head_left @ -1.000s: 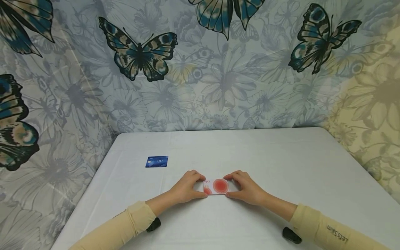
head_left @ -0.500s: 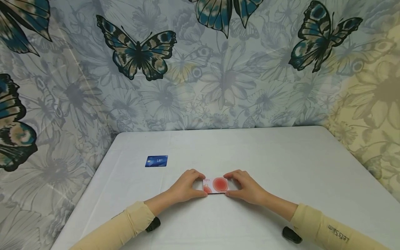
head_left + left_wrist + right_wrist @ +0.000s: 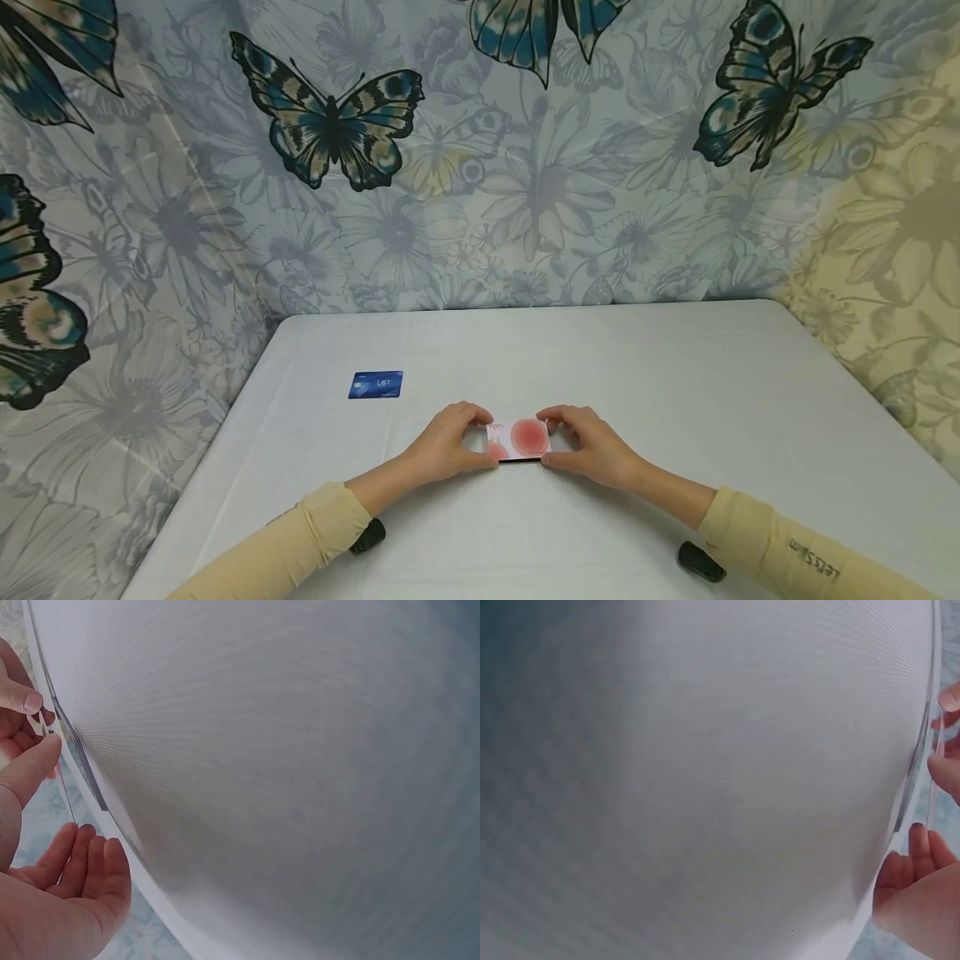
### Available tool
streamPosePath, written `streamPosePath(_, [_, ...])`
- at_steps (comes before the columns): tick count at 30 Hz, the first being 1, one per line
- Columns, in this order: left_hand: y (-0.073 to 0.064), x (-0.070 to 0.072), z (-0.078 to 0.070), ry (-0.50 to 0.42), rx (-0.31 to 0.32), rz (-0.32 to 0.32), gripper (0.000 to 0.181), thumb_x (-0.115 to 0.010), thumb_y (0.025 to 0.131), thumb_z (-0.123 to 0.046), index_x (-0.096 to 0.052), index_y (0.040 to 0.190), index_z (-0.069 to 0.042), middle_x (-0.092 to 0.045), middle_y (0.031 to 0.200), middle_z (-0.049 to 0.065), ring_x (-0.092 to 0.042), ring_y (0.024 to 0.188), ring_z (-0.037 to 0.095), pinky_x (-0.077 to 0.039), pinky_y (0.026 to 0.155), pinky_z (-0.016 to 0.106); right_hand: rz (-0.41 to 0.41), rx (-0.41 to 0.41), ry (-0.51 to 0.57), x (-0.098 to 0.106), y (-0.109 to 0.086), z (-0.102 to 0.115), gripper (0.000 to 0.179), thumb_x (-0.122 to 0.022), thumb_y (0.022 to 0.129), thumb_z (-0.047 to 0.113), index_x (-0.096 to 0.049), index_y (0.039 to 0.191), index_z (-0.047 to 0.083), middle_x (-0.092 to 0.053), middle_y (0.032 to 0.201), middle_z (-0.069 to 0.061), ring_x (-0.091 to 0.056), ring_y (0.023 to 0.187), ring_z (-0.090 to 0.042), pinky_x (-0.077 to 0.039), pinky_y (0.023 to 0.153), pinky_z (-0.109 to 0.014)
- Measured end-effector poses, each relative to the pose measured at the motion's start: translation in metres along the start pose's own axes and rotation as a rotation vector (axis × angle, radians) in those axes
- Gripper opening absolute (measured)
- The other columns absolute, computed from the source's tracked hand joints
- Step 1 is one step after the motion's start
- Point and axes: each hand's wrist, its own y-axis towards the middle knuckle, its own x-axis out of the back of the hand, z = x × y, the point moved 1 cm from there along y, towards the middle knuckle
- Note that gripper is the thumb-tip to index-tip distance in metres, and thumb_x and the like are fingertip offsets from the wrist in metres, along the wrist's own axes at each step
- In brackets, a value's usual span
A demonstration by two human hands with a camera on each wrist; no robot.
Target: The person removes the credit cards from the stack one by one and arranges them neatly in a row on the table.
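A white card with pink-red circles is held by both hands over the middle front of the white table. My left hand pinches its left end between thumb and fingers. At the other end, my right hand pinches it the same way. Both wrist views show the card edge-on as a thin line, slightly above a flat stack with layered dark edges. From the head view, only a dark strip of that stack shows below the card's near edge. What the stack consists of cannot be told.
A blue card marked VIP lies flat on the white table, farther back and to the left. Behind the table hangs a floral cloth with butterflies. Dark devices sit beneath both wrists.
Both hands have raised the pink-circled card slightly and tipped its face a little toward me. A dark strip has come into view beneath its near edge. The VIP card stays put.
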Motion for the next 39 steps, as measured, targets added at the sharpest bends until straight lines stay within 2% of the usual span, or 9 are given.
streamPosePath(8, [0.001, -0.001, 0.0, -0.033, 0.01, -0.005, 0.051, -0.086, 0.074, -0.023, -0.059, 0.115, -0.008, -0.059, 0.106, 0.001, -0.054, 0.099, 0.021, -0.048, 0.087, 0.032, -0.019, -0.005, 0.015, -0.001, 0.0, 0.002, 0.052, -0.083, 0.078, 0.015, -0.059, 0.124, 0.009, -0.058, 0.101, 0.006, -0.049, 0.094, -0.023, -0.044, 0.083, -0.033])
streamPosePath(19, [0.001, -0.001, -0.001, -0.042, -0.026, -0.029, 0.051, -0.087, 0.073, -0.017, -0.059, 0.115, -0.007, -0.06, 0.101, -0.001, -0.056, 0.097, 0.019, -0.048, 0.086, 0.034, -0.034, -0.006, 0.003, -0.002, -0.001, 0.002, 0.054, -0.084, 0.075, 0.012, -0.059, 0.123, 0.011, -0.056, 0.099, 0.007, -0.049, 0.094, -0.02, -0.045, 0.082, -0.031])
streamPosePath(25, [0.002, -0.001, -0.001, -0.061, -0.024, -0.039, 0.051, -0.086, 0.074, -0.016, -0.058, 0.115, -0.007, -0.061, 0.1, 0.0, -0.058, 0.096, 0.02, -0.049, 0.088, 0.036, -0.051, 0.008, 0.003, -0.002, 0.0, 0.004, 0.056, -0.084, 0.074, 0.009, -0.059, 0.123, 0.011, -0.056, 0.099, 0.005, -0.049, 0.095, -0.022, -0.046, 0.082, -0.033])
streamPosePath(31, [0.001, 0.001, -0.002, -0.101, -0.037, -0.05, 0.051, -0.086, 0.074, -0.011, -0.056, 0.115, -0.006, -0.061, 0.092, 0.004, -0.059, 0.092, 0.022, -0.049, 0.088, 0.04, -0.064, 0.021, 0.002, -0.002, 0.001, 0.007, 0.056, -0.085, 0.074, 0.008, -0.058, 0.123, 0.01, -0.055, 0.099, 0.005, -0.049, 0.095, -0.023, -0.047, 0.081, -0.034])
streamPosePath(39, [0.0, 0.003, -0.001, -0.133, -0.034, -0.059, 0.051, -0.083, 0.075, -0.006, -0.055, 0.118, -0.007, -0.063, 0.089, 0.004, -0.061, 0.089, 0.021, -0.048, 0.088, 0.038, -0.078, 0.055, -0.017, -0.001, 0.003, 0.01, 0.058, -0.084, 0.074, 0.006, -0.057, 0.125, 0.01, -0.055, 0.102, 0.005, -0.049, 0.095, -0.023, -0.047, 0.08, -0.034])
